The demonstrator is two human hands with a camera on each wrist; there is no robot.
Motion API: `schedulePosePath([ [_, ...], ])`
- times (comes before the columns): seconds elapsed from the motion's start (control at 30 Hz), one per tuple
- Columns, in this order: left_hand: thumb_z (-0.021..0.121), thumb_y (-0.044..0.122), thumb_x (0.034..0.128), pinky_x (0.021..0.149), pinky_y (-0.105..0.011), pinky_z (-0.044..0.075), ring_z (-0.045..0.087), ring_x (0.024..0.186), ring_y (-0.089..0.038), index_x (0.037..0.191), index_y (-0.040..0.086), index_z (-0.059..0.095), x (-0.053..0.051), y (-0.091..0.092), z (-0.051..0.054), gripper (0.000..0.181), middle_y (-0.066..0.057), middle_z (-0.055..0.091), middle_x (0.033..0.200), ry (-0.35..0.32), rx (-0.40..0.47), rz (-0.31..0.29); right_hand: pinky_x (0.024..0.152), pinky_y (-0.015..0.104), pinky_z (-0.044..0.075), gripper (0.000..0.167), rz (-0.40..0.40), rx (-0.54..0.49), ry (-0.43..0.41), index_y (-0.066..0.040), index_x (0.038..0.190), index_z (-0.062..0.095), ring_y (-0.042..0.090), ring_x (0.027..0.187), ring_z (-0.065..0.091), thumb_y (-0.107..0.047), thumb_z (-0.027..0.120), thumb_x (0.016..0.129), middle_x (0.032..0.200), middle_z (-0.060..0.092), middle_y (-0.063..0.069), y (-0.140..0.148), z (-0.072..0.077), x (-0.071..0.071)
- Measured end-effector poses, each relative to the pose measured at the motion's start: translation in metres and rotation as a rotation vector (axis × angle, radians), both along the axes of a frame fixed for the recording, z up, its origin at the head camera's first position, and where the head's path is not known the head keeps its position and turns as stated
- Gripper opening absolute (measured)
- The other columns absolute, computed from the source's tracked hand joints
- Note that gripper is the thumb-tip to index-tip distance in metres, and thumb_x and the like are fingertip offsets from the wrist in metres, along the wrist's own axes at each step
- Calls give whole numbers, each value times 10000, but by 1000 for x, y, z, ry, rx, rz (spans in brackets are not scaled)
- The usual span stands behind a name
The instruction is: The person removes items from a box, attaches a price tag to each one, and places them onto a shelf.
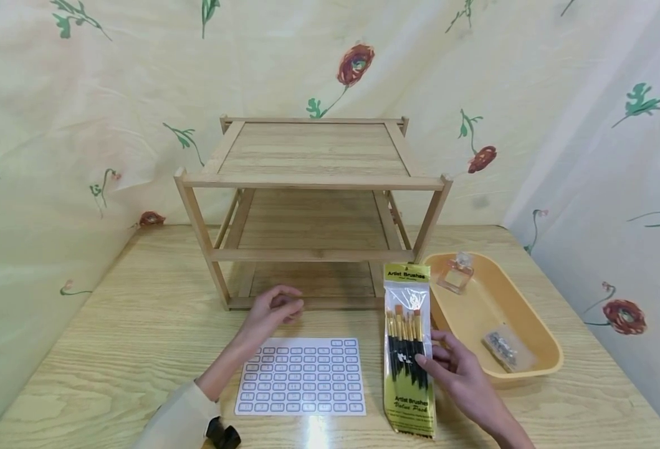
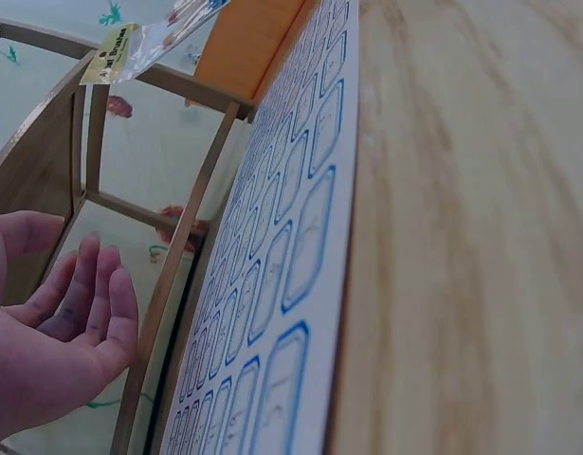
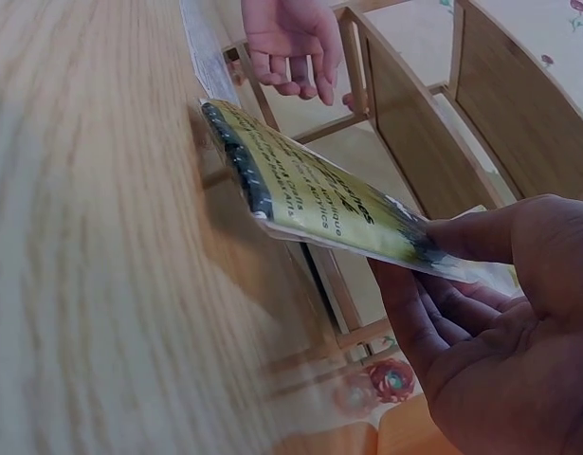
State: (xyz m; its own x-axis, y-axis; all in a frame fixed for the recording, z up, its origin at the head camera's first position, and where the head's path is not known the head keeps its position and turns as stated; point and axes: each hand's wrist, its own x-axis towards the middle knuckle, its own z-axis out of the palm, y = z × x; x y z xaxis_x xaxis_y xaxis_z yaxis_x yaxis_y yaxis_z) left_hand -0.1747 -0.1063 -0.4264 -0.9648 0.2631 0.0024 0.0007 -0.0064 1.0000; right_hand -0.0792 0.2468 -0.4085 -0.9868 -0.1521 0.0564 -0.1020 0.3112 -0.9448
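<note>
My right hand pinches a yellow and clear pack of artist brushes by its right edge, thumb on the front and fingers behind. The right wrist view shows the brush pack raised off the table at its near end. My left hand hovers before the shelf with loosely curled fingers and nothing in them; the left wrist view shows the same left hand unfilled. Below it, a white sheet of numbered boxes lies flat on the table.
A three-level wooden shelf stands behind the hands. To the right, a yellow-orange tray holds a perfume bottle and a small clear packet of metal pieces. Flowered cloth hangs behind the wooden table.
</note>
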Motion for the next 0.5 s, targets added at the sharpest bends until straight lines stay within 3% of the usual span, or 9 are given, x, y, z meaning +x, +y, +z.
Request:
schedulePosePath([
  [0.27,642,88,1021,899,-366,569,668,1017,-360,1280,-85,570,0,-7,-2,319,-257,663,1104,14,-29,24,729,315,599,382,66,-20,25,148,1314,441,172,888,701,23,617,998,1094,684,280,2,-6,-3],
  [0.5,628,86,1026,897,-361,566,661,1013,-372,1278,-83,571,0,-12,-5,309,-267,657,1103,28,-54,33,710,298,590,386,75,-18,-7,150,1292,419,160,842,693,18,629,997,999,692,201,1,-14,-7],
])
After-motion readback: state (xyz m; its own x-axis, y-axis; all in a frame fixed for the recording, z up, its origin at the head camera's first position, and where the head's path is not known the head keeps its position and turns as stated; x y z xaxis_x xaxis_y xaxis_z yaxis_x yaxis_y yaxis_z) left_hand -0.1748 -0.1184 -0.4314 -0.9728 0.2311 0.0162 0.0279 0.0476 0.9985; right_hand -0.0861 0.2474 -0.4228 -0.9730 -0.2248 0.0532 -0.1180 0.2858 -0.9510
